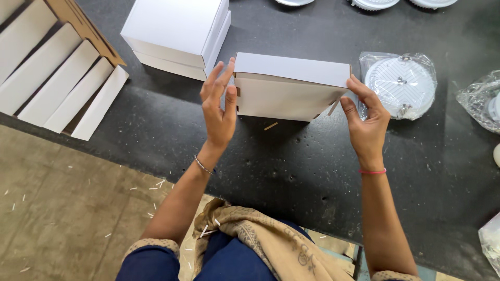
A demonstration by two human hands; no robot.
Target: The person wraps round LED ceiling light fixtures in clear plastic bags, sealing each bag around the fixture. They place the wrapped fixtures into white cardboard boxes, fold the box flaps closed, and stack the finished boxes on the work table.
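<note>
A flat white cardboard box [288,88] is held tilted above the dark table [291,166], one hand at each end. My left hand [219,104] presses its fingers flat against the box's left side. My right hand [364,117] grips the box's right end, fingertips on the upper corner by a loose side flap. A round white lamp in a clear plastic bag [401,84] lies on the table just right of the box.
Two stacked white boxes [179,34] stand at the back left. A brown carton [57,67] holding several white boxes on edge sits at the far left. More bagged lamps [482,101] lie at the right edge; round white lamps [372,4] line the far edge.
</note>
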